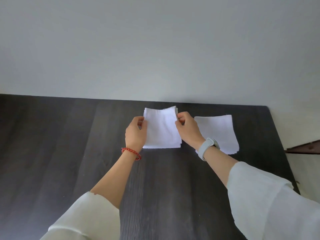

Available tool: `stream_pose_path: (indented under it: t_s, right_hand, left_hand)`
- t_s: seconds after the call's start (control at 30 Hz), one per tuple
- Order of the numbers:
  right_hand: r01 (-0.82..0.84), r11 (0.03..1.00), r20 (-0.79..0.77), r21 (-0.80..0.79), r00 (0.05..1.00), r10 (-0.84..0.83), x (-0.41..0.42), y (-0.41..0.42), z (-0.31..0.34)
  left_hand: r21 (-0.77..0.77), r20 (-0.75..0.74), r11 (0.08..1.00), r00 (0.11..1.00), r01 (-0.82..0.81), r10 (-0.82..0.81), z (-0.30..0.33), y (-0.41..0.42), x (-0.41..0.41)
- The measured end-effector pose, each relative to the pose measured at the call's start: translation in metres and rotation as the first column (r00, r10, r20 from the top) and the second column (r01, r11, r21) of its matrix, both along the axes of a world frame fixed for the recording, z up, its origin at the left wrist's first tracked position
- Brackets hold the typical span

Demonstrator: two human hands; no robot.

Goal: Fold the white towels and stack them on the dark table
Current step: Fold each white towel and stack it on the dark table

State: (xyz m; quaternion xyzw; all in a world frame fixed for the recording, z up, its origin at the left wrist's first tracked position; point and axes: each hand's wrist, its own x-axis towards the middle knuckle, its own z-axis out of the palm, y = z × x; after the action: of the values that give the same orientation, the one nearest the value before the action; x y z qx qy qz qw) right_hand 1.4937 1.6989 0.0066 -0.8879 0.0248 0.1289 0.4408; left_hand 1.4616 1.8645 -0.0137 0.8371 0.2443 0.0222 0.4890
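Pale sleeves (90,220) nearest. Both hands pinch the folded towel (161,129) near desk (52,153) far edge: left grip (136,131) left edge, right grip (186,129) right edge. Second pile (218,132) just right, right hand nearer.

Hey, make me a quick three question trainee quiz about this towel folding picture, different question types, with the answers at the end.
1. True or false: both hands hold the same folded towel.
2. Which wrist wears the red bead bracelet? A left, B right.
3. Fill in: the other towel pile lies to the ____ of the held one.

Key: 1 true, the left hand and right hand grip its side edges. 2 A. 3 right.
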Motion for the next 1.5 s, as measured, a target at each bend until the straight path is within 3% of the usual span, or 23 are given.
stream_pose_path:
  t_s: [0.13, 0.23, 0.3, 0.33, 0.4, 0.47, 0.57, 0.67, 0.73, 0.9, 0.97, 1.1, 1.3, 1.5]
  right_hand:
    - [-0.006, 0.983, 0.050, -0.183, 0.999, 0.016, -0.001, 0.000, -0.015]
    - [0.030, 0.925, 0.312, -0.379, 0.945, 0.097, -0.007, 0.002, -0.019]
    - [0.029, 0.839, 0.463, -0.544, 0.844, 0.271, -0.011, 0.002, -0.025]
    - [-0.001, 0.786, 0.456, -0.618, 0.814, 0.359, -0.012, 0.003, -0.028]
    - [-0.087, 0.669, 0.344, -0.738, 0.804, 0.484, -0.014, 0.006, -0.034]
    - [-0.157, 0.588, 0.218, -0.794, 0.829, 0.516, -0.012, 0.009, -0.037]
    - [-0.285, 0.516, 0.072, -0.808, 0.822, 0.566, -0.005, 0.008, -0.035]
    - [-0.363, 0.531, 0.025, -0.766, 0.807, 0.589, -0.003, 0.005, -0.021]
    - [-0.362, 0.566, 0.052, -0.741, 0.809, 0.585, -0.007, 0.001, -0.004]
    - [-0.246, 0.865, 0.186, -0.437, 0.916, 0.354, -0.039, -0.041, 0.051]
    - [-0.177, 0.908, 0.188, -0.380, 0.946, 0.263, -0.058, -0.073, 0.071]
    - [-0.045, 0.934, 0.256, -0.356, 0.956, 0.144, -0.110, -0.162, 0.100]
    - [0.252, 0.911, 0.351, -0.328, 0.927, -0.130, -0.257, -0.355, 0.135]
    - [0.559, 0.782, 0.393, -0.274, 0.808, -0.440, -0.486, -0.547, 0.160]
  left_hand:
    - [0.075, 0.004, 0.997, 1.000, 0.012, -0.012, -0.018, -0.001, -0.001]
    - [0.298, 0.108, 0.951, 0.993, -0.079, 0.049, -0.024, -0.002, -0.006]
    - [0.475, 0.257, 0.878, 0.964, -0.066, -0.067, -0.027, -0.002, -0.007]
    - [0.571, 0.279, 0.821, 0.943, -0.014, -0.179, -0.030, -0.002, -0.006]
    - [0.724, 0.175, 0.677, 0.915, 0.131, -0.363, -0.035, -0.003, -0.003]
    - [0.754, -0.035, 0.594, 0.921, 0.280, -0.388, -0.036, -0.004, -0.002]
    - [0.696, -0.287, 0.567, 0.894, 0.441, -0.343, -0.034, -0.002, -0.006]
    - [0.692, -0.348, 0.535, 0.873, 0.485, -0.341, -0.026, 0.000, -0.005]
    - [0.688, -0.332, 0.565, 0.890, 0.455, -0.312, -0.008, 0.000, -0.006]
    - [0.692, -0.163, 0.645, 0.940, 0.325, -0.299, 0.053, -0.022, -0.025]
    - [0.688, -0.096, 0.659, 0.937, 0.306, -0.335, 0.071, -0.047, -0.035]
    - [0.624, 0.072, 0.700, 0.866, 0.347, -0.494, 0.100, -0.132, -0.064]
    - [0.583, 0.203, 0.641, 0.675, 0.499, -0.710, 0.148, -0.318, -0.164]
    - [0.567, 0.202, 0.486, 0.459, 0.665, -0.865, 0.168, -0.535, -0.335]
